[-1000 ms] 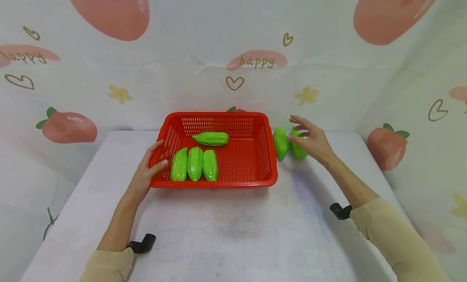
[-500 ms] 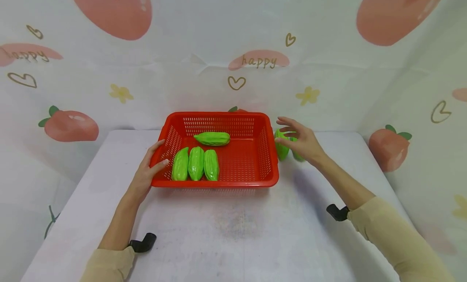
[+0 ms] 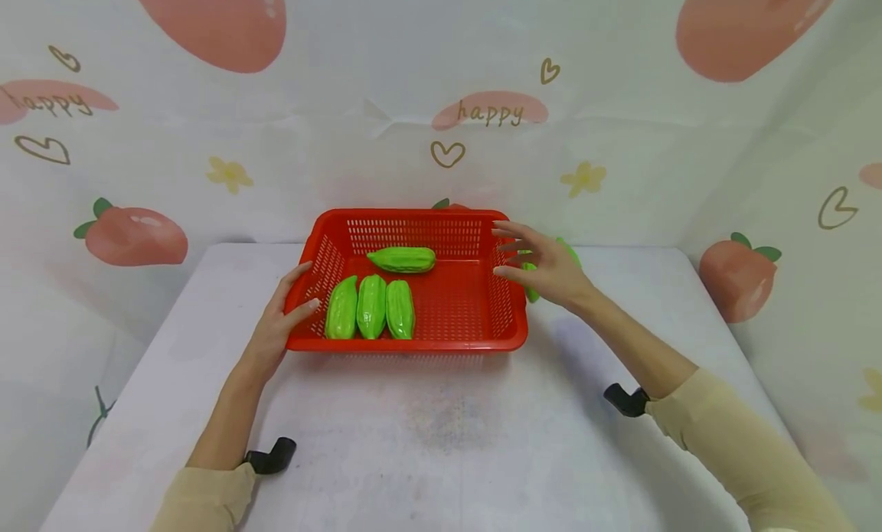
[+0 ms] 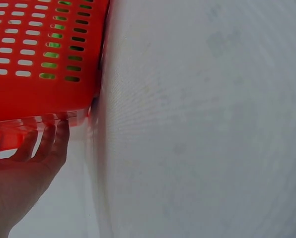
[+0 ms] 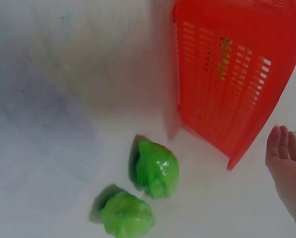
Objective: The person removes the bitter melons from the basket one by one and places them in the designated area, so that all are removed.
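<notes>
My left hand (image 3: 267,333) grips the left rim of a red plastic basket (image 3: 406,346), thumb inside the wall and fingers outside. In the left wrist view, the fingers of the left hand (image 4: 34,168) curl under the rim. Inside the basket, three green bitter melons (image 3: 372,306) lie side by side at the front left. Another bitter melon (image 3: 402,259) lies crosswise behind them. My right hand (image 3: 551,270) hovers at the basket's right rim, fingers spread and holding nothing. Behind it, mostly hidden in the head view, are two bitter melons (image 5: 158,169) on the table, outside the basket.
The white table (image 3: 441,440) spreads in front of the basket. A pale curtain printed with peaches (image 3: 134,237) hangs behind and around it. A black wrist mount (image 3: 272,455) sits at each sleeve cuff.
My right hand has moved left, from above the loose bitter melons to the basket's right rim, fingers still spread. The left hand and basket have stayed in place.
</notes>
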{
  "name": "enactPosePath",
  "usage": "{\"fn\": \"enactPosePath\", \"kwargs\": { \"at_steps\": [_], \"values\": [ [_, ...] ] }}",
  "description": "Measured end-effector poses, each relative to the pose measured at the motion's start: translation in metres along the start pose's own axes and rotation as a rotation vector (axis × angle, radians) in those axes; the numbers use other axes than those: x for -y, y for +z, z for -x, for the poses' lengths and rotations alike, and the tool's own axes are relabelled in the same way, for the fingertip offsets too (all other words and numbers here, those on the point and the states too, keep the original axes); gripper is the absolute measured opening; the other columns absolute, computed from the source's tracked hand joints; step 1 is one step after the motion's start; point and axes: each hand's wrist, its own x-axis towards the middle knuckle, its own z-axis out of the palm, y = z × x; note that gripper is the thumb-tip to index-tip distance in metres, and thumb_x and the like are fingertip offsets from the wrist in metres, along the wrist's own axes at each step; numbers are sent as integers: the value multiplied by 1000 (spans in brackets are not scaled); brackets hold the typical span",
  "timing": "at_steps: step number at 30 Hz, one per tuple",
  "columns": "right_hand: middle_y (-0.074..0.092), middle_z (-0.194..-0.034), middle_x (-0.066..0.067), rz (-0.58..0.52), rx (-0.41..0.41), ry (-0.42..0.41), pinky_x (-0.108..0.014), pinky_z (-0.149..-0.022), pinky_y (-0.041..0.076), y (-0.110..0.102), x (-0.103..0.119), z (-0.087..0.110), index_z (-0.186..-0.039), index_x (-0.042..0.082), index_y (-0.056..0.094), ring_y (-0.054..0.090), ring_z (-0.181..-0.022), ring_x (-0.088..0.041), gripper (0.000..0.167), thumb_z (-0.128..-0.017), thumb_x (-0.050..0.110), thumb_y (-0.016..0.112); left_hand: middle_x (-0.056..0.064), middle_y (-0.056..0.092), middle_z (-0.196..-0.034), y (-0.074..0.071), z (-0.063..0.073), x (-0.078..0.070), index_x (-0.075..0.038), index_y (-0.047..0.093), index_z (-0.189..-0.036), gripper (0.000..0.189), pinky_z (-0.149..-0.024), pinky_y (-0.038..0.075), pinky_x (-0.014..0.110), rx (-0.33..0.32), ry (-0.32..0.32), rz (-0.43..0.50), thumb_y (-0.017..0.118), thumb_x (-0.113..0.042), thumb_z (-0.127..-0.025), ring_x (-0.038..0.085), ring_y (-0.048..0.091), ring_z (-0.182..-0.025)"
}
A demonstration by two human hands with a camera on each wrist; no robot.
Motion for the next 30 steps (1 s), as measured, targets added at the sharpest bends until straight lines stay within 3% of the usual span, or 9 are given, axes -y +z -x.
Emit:
{"fn": "enactPosePath", "kwargs": {
  "at_steps": [3, 11, 21, 30],
  "values": [
    [55, -140, -6, 1, 29, 18, -50, -97, 50, 4, 5, -1, -147, 18, 49, 58, -118, -26, 64, -89, 14, 76, 10, 23, -156, 0, -1, 0, -35, 22, -157, 63, -89, 50, 19, 3, 5, 9, 51, -26, -102, 30, 34, -132],
    [52, -143, -1, 25, 100, 61, -44, -93, 53, 20, 17, -6, -148, 19, 45, 58, -118, -23, 67, -89, 20, 76, 10, 22, -156, 1, -2, 2, -34, 22, -157, 62, -90, 50, 19, 6, 7, 18, 51, -25, -103, 30, 33, -133],
    [52, -143, -3, 60, 124, 64, -44, -92, 54, 40, 21, -16, -150, 19, 42, 61, -114, -22, 71, -88, 20, 77, 10, 21, -157, 2, -2, 2, -33, 22, -157, 62, -91, 50, 20, 14, 18, 38, 51, -24, -103, 31, 32, -133],
    [53, -141, -2, 62, 165, 126, -32, -90, 54, 63, 30, -25, -151, 21, 40, 62, -113, -18, 73, -88, 21, 77, 9, 20, -158, 1, -2, -1, -33, 22, -158, 63, -91, 49, 19, 11, 19, 15, 51, -24, -102, 30, 32, -133]
  ]
}}
